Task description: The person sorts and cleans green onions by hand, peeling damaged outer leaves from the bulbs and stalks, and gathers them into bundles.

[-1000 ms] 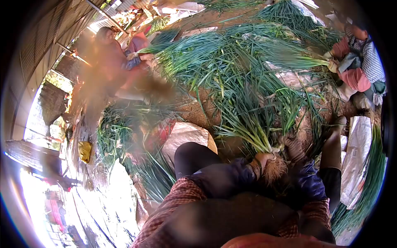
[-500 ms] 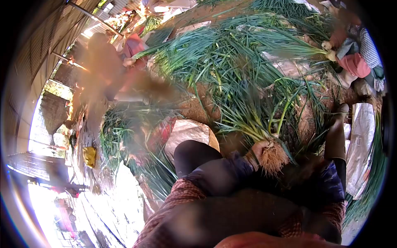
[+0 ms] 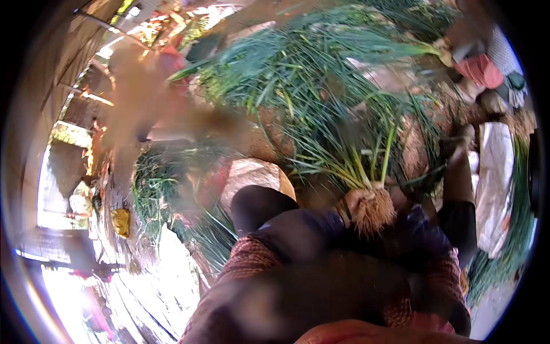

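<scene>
One co-worker (image 3: 484, 71) partly cut off at upper right; right hand (image 3: 399, 198) mostly lost in shadow near the pale roots (image 3: 374, 213). Cannot tell its fingers as spread or closed. Left hand (image 3: 354, 200) with fingers curled round the base of a green-onion bunch (image 3: 365, 179), tips hidden. Bunch between the legs (image 3: 458, 183), roots bushy and straw-coloured, leaves (image 3: 349, 152) long and green.

Grn leaves (image 3: 360, 166), lt-brn roots (image 3: 374, 212), dk-blu sleeve (image 3: 306, 223), red-chk cloth (image 3: 252, 257)
</scene>
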### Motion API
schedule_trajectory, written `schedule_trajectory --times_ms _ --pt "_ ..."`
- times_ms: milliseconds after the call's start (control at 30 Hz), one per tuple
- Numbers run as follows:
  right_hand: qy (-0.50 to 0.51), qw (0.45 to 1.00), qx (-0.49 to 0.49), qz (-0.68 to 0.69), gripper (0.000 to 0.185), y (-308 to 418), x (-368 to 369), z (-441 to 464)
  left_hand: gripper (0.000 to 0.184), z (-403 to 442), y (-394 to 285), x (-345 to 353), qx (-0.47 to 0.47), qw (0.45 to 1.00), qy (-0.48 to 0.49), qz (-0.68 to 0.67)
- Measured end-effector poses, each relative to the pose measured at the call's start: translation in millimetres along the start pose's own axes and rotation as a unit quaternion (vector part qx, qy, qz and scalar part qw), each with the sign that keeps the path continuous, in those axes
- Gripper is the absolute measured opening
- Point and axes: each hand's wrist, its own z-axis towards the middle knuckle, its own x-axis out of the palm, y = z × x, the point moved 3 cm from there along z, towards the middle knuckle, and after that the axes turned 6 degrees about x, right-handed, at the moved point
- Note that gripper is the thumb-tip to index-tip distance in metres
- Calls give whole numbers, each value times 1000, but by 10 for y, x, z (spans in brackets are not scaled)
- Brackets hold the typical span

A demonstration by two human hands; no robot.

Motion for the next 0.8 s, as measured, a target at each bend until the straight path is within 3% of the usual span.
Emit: schedule_trajectory --times_ms 100,200,233,300,333,400,467,500,533,567,633,700,733,767,800 --pt "-102 986 -77 -110 44 9 -180 -129 45 -27 -44 181 -22 999 33 9" --pt "-165 956 -148 -192 43 -2 -371 -230 42 -55 -7 136 1 998 -17 59" --pt "-174 950 -160 -206 44 2 -422 -226 41 -60 -44 181 40 994 -27 99" --pt "-184 951 -144 -204 58 -5 -595 -165 37 -47 -35 143 12 998 -35 56" --pt "-202 978 -21 42 45 -97 -794 -47 37 -26 -29 100 -4 999 -12 33" --pt "-163 983 2 84 36 -86 -716 -24 36 -30 -21 43 -17 1000 -10 15" --pt "-221 958 -97 -156 31 -104 -997 91 36 -36 -26 69 -14 999 -26 29" --pt "-222 958 -95 -157 31 -62 -1023 72 37 -42 -39 72 -9 998 -44 49" --pt "-324 813 -72 -479 30 43 -1057 23 37 -54 -46 74 -1 996 -69 56" --pt "-382 558 -39 -736 31 139 -1061 0 37 -52 -50 90 0 996 -69 54" --pt "-531 620 -86 -571 27 174 -1074 -37 37 -36 -38 69 -27 993 -108 43" --pt "-614 607 -110 -493 25 207 -825 -163 39 -14 0 45 -36 993 -94 64" --pt "-607 641 -156 -443 23 226 -534 -187 40 -29 15 86 -43 990 -116 74" --pt "-605 642 -154 -445 23 201 -503 -205 41 -47 19 108 -49 986 -138 86" --pt "-601 651 -193 -421 23 222 -439 -234 41 -51 7 163 -47 993 -88 69"
